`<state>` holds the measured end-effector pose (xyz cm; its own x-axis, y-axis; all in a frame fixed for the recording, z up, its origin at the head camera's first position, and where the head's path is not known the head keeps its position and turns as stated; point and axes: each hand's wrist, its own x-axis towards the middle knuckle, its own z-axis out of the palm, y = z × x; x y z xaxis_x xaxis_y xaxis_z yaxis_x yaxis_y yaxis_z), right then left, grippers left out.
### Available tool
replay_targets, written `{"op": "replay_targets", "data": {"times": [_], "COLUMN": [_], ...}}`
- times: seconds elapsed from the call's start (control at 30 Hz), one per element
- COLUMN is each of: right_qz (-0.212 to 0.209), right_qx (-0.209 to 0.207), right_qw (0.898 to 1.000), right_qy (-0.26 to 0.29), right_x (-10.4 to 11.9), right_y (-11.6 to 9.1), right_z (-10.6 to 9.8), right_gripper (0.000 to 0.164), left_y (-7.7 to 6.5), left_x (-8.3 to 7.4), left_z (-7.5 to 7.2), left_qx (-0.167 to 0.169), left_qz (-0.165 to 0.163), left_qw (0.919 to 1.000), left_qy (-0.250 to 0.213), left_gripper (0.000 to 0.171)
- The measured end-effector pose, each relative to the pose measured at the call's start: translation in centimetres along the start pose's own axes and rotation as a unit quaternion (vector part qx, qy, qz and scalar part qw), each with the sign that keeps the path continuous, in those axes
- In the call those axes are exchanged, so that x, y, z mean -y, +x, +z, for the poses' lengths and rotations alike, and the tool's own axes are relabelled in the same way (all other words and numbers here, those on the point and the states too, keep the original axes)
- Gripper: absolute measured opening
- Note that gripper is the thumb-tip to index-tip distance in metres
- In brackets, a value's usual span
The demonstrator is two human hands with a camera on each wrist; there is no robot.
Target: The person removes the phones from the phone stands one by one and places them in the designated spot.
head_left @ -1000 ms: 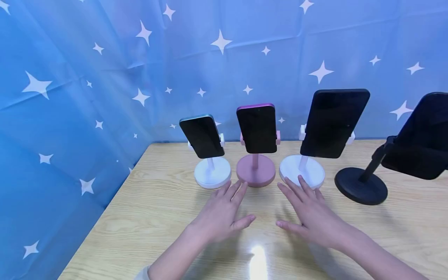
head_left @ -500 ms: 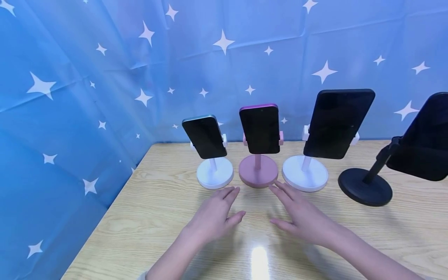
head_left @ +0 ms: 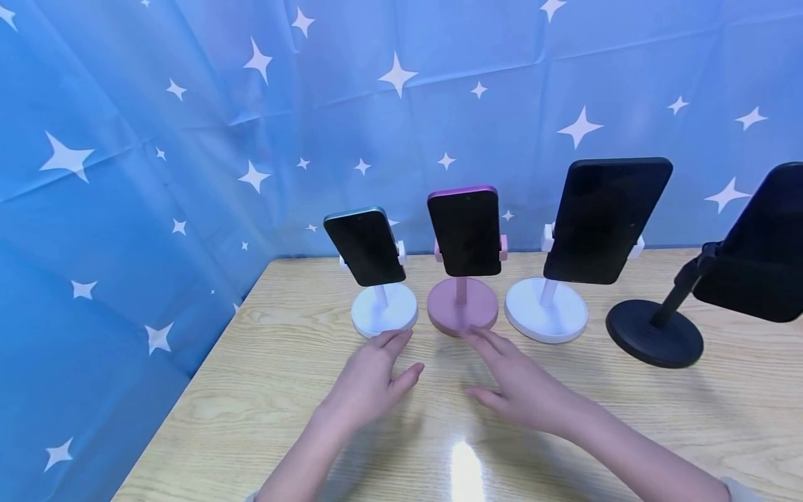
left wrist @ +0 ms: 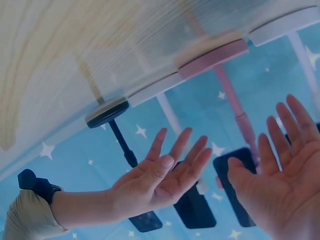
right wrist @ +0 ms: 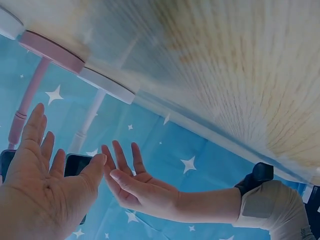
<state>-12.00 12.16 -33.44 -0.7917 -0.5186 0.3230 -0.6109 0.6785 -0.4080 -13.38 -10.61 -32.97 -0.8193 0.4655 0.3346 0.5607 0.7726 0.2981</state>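
My left hand (head_left: 370, 376) hovers over the table in the head view, fingers extended, fingertips near the front of the left white stand base (head_left: 384, 317). The right hand (head_left: 517, 383) has its fingers stretched toward the pink stand base (head_left: 463, 314), fingertips overlapping its front rim. Neither hand holds anything. A phone with a teal edge (head_left: 366, 247) is clamped on the left white stand, and a phone with a pink edge (head_left: 465, 233) on the pink one. Both wrist views show the palms with spread, straight fingers, the left palm (left wrist: 285, 185) and the right palm (right wrist: 55, 190).
A larger black phone (head_left: 605, 219) sits on a second white stand (head_left: 546, 324). At far right a black stand (head_left: 655, 341) holds a dark device (head_left: 759, 251) cut off by the frame. A blue star-patterned curtain (head_left: 188, 174) backs the wooden table (head_left: 238, 404).
Both hands have shifted left. The right fingertips went from the second white base to the pink base, the left ones from beside the pink base to the left white base. The stands stay put.
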Motion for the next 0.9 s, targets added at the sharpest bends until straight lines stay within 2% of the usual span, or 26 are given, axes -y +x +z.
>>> {"op": "replay_targets", "data": {"times": [0.27,0.53,0.77,0.9], "right_qz": [0.005,0.000,0.031,0.056], "right_qx": [0.013,-0.007,0.006,0.003], "right_qw": [1.000,0.999,0.996,0.992], "right_qy": [0.024,0.050,0.080,0.116], "right_x": [0.9,1.5,2.0,2.4], "right_y": [1.5,3.1,4.6,5.7], "right_z": [0.4,0.7,0.9,0.8], "right_gripper": [0.062,0.058,0.058,0.060], "left_y": [-0.3,-0.3,0.0,0.1], "left_x": [0.7,1.3,1.9,2.4], "left_z": [-0.5,-0.7,-1.0,-1.4], "left_qx": [-0.022,-0.055,-0.099,-0.103], "left_qz": [-0.029,-0.044,-0.066,-0.080], "left_qw": [0.9991,0.9967,0.9916,0.9892], "left_qy": [-0.021,-0.039,-0.053,-0.067], "left_gripper": [0.043,0.039,0.036,0.035]}}
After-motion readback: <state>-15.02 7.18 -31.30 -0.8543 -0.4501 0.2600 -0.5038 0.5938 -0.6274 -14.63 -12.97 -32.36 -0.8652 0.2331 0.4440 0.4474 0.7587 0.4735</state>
